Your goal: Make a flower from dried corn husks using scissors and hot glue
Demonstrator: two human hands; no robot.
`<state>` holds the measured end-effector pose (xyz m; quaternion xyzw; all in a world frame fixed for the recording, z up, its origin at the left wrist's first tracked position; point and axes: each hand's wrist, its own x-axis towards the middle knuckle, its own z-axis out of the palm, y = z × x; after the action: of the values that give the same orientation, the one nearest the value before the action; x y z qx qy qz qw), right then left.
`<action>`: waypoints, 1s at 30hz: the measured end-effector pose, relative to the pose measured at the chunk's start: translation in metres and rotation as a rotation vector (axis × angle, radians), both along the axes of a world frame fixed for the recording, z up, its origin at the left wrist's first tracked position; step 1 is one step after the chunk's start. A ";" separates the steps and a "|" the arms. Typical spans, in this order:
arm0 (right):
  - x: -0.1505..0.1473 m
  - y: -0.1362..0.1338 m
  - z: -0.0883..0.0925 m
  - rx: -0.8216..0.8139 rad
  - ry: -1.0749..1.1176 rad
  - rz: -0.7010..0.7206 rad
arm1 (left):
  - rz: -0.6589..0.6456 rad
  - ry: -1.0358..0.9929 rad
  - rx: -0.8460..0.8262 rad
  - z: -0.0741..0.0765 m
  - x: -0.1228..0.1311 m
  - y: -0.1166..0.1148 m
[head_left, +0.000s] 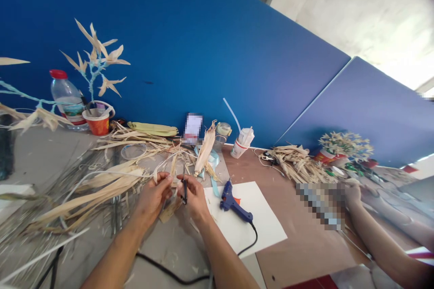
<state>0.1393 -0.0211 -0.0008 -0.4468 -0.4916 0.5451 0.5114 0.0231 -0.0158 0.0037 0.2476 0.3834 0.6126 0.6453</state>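
My left hand (154, 198) is closed in a pinch on a pale corn husk strip, over the middle of the littered grey tabletop. Close beside it, my right hand (194, 196) grips scissors (184, 185) with dark handles, their narrow blades pointing away from me. The exact spot where the blades and the husk meet is too small to make out. Long dried husk strips (91, 189) spread to the left of my hands. Just beyond my right hand stands a dried husk-wrapped corn cob (205, 151), with light blue ribbon (214, 185) near it.
A blue glue gun (233, 201) lies on white paper (267, 226), its black cord trailing forward. Behind are a phone (193, 127), a cup (241, 144), a red bucket (96, 123) and a plastic bottle (66, 95). Another person's arms (379, 235) reach in at right.
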 end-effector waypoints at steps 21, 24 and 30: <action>-0.001 -0.002 -0.005 0.136 -0.120 0.083 | -0.054 0.039 -0.065 0.001 0.001 0.000; -0.003 -0.003 -0.003 0.129 -0.125 0.068 | -0.060 0.036 -0.058 0.002 0.001 0.000; -0.007 -0.004 0.003 0.081 -0.047 0.059 | -0.060 0.027 -0.042 0.002 0.000 0.000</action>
<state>0.1324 -0.0253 0.0025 -0.4237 -0.5382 0.5287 0.5013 0.0235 -0.0161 0.0056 0.2535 0.3973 0.5814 0.6632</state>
